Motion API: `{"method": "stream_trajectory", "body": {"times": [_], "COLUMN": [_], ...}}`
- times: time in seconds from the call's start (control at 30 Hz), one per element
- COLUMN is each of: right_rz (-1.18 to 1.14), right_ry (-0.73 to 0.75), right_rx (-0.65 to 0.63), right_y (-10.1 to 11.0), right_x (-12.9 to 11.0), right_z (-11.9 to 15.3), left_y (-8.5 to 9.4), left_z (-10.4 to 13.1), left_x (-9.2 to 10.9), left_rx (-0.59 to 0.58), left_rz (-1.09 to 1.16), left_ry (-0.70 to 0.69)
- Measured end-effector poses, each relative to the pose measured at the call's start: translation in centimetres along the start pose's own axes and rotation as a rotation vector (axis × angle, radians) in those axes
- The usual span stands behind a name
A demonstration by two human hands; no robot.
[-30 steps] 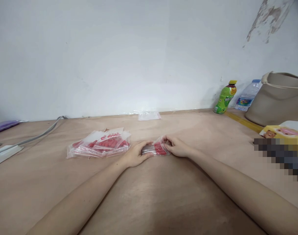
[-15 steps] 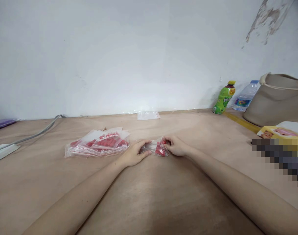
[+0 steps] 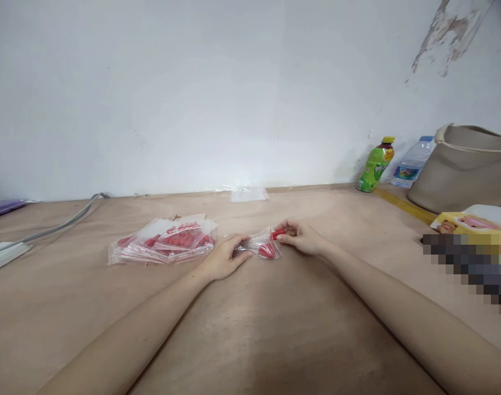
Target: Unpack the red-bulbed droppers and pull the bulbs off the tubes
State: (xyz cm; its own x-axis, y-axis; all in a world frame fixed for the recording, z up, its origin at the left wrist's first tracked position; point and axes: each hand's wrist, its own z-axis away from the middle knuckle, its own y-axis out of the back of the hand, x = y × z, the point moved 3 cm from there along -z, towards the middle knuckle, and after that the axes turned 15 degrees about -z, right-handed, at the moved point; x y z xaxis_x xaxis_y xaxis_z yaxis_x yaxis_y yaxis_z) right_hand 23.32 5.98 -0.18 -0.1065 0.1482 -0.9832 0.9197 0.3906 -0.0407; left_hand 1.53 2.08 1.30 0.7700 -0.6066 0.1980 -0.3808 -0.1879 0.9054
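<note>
My left hand (image 3: 224, 258) is closed on the left end of a clear plastic zip bag (image 3: 253, 246), which lies on the wooden table. Several small red pieces (image 3: 266, 251) show inside the bag's right part; their exact kind is too small to tell. Between the thumb and fingers of my right hand (image 3: 303, 238) is a small red piece (image 3: 278, 234), at the bag's right edge. Left of my left hand lies a pile of clear zip bags (image 3: 151, 255) with red pieces in them.
Flat empty-looking bags (image 3: 249, 194) lie by the wall. A green bottle (image 3: 373, 167), a water bottle (image 3: 412, 162) and a beige fabric bin (image 3: 460, 175) stand at the back right, near a yellow packet (image 3: 476, 224). A grey cable (image 3: 75, 218) runs along the left.
My right hand has moved slightly right and up, and the red piece in its fingers now shows at the bag's edge. My left hand stays on the bag.
</note>
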Motion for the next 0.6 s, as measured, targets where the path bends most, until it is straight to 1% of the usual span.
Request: {"method": "stream_trajectory", "body": {"times": [0.1, 0.17, 0.27, 0.33, 0.37, 0.4, 0.43, 0.5, 0.53, 0.6], "right_rz": [-0.052, -0.078, -0.04, 0.1, 0.207, 0.324, 0.441, 0.632, 0.695, 0.771], "right_ry": [0.022, 0.072, 0.263, 0.43, 0.505, 0.565, 0.616, 0.679, 0.688, 0.666], "right_rx": [0.093, 0.182, 0.384, 0.507, 0.517, 0.48, 0.408, 0.218, 0.135, 0.04], "right_y": [1.9, 3.2, 4.2, 4.2, 3.9, 3.5, 2.9, 1.9, 1.5, 1.1], "right_x": [-0.1, -0.2, -0.7, -1.0, -1.2, -1.3, -1.2, -1.0, -0.7, -0.4], "right_z": [-0.1, -0.1, 0.5, 1.4, 1.8, 2.1, 2.4, 2.9, 3.0, 3.2], "left_y": [0.1, 0.3, 0.7, 1.0, 1.1, 1.2, 1.3, 1.5, 1.6, 1.8], "left_z": [0.1, 0.2, 0.4, 0.6, 0.7, 0.8, 0.9, 1.2, 1.3, 1.6], "left_x": [-0.2, -0.5, -1.2, -1.7, -1.9, -2.1, -2.2, -2.5, -2.7, -3.0], "left_rx": [0.003, 0.004, -0.003, -0.006, -0.005, -0.004, -0.005, -0.011, -0.015, -0.019], "left_rz": [-0.026, -0.042, -0.069, -0.082, -0.085, -0.087, -0.088, -0.091, -0.094, -0.1], "left_ry": [0.006, 0.015, 0.041, 0.05, 0.051, 0.051, 0.05, 0.055, 0.059, 0.063]}}
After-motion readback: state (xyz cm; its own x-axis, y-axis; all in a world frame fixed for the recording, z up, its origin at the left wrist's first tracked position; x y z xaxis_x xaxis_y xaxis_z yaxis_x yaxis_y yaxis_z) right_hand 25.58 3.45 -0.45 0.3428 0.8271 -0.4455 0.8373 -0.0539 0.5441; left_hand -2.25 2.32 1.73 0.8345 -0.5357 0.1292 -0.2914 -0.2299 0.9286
